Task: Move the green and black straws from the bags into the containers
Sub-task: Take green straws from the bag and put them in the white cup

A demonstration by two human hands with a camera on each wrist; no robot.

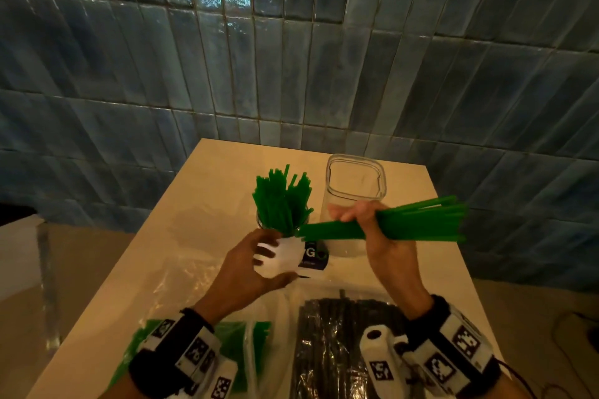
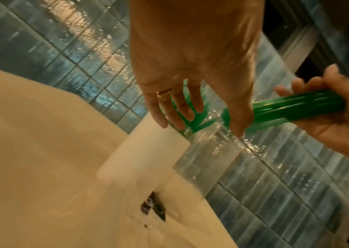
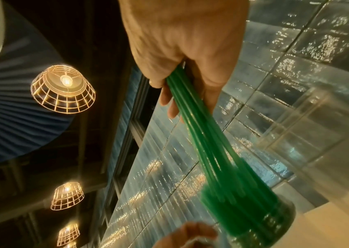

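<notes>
Step in hand: loading green straws into the first container. The right hand [image 1: 382,233] had its fingers curled tight round a bundle of green straws [image 1: 418,222], held nearly level above the table [image 1: 207,204], free ends fanned toward 3 o'clock, near ends pointing toward 9 o'clock at the round jar [image 1: 282,230]. That jar already held a clump of green straws [image 1: 282,201] standing upright and splayed. The left hand [image 1: 252,266] sat at the jar's 6 o'clock, fingers and thumb wrapped round its lower body, steadying it.

A second container, a clear square-mouthed jar [image 1: 355,181], stood at 2 o'clock from the round one, with no straws showing in it. Near the table's 6 o'clock edge lay the bag of black straws [image 1: 327,343], apparently untouched, and at its 9 o'clock side the bag of green straws [image 1: 240,340], some green left inside.

Judgement: task well short of half done. The next move calls for tipping the bundle upright, near ends down, and feeding them into what room remains in the round jar's mouth. The crowded mouth may snag stray straws.
</notes>
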